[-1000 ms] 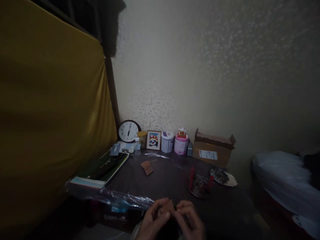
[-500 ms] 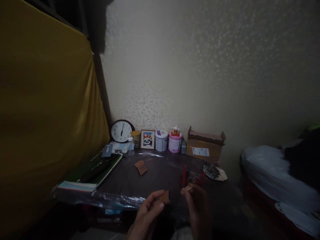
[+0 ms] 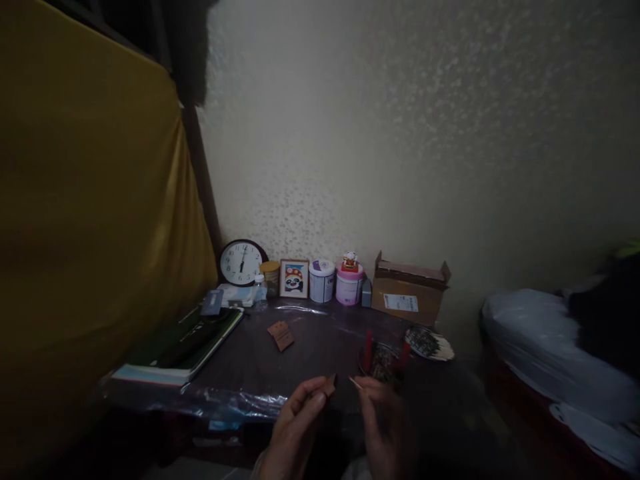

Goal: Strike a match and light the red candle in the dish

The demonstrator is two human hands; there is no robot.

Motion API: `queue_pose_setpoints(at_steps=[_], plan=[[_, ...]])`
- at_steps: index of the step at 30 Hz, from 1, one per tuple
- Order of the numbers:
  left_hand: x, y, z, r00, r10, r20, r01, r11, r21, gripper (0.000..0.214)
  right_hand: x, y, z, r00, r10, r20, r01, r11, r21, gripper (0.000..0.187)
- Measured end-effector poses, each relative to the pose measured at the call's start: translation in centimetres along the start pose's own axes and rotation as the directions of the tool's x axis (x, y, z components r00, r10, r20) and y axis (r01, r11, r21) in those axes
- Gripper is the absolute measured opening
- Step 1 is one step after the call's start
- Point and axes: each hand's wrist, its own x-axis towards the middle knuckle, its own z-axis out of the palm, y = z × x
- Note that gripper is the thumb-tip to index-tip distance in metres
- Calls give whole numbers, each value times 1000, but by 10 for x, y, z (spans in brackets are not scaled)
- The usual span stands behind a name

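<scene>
Between the thumb and fingers of my left hand [image 3: 300,420] is a small brown cardboard matchbox [image 3: 331,385] with a dark edge, tilted up. My right hand [image 3: 379,415] pinches a thin match [image 3: 355,383], its reddish tip pointing left at the matchbox. A small gap separates the two. Just beyond my right hand, two red candles [image 3: 369,351] stand by a round dish [image 3: 384,361] full of dark bits, partly hidden by my fingers. Another brown cardboard piece [image 3: 281,336] lies farther off on the dark table [image 3: 320,343].
Along the wall stand a clock [image 3: 242,263], a framed panda picture [image 3: 294,279], two tubs [image 3: 321,281] and a cardboard box [image 3: 407,293]. A plate of matchsticks [image 3: 431,344] is at the right. Books [image 3: 200,360] lie at the left under a dark object.
My right hand has moved slightly left and turned, so the match now points at the matchbox. The matchbox in my left hand is more tilted. The view has shifted slightly.
</scene>
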Motion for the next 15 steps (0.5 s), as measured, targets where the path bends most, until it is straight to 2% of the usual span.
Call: queue_pose_setpoints(at_steps=[3,4,5,6,8,11,15], plan=[[1,1,3,1000,9,-17,-9,1000,12,23,-5,6,-4,998,-41,52,38,997,62,18],[1,2,5,1000,8,-17,-8,1000,12,23,-9,11,-1,996,-74,52,69,994,82,16],[2,2,7,1000,10,-16,-10,1000,13,24,-12,18,4,989,-105,102,96,992,84,16],[1,3,8,1000,19,-14,-19,1000,17,24,-16,26,10,990,-119,70,115,992,55,15],[1,4,9,999,35,-11,-34,998,43,26,-20,44,23,992,-73,108,72,997,12,17],[2,4,4,998,36,-52,-31,996,87,27,-19,63,32,995,97,-14,-97,995,0,14],[5,-2,-6,996,28,-88,-19,995,99,26,-11,63,27,976,202,-83,-196,978,74,17]])
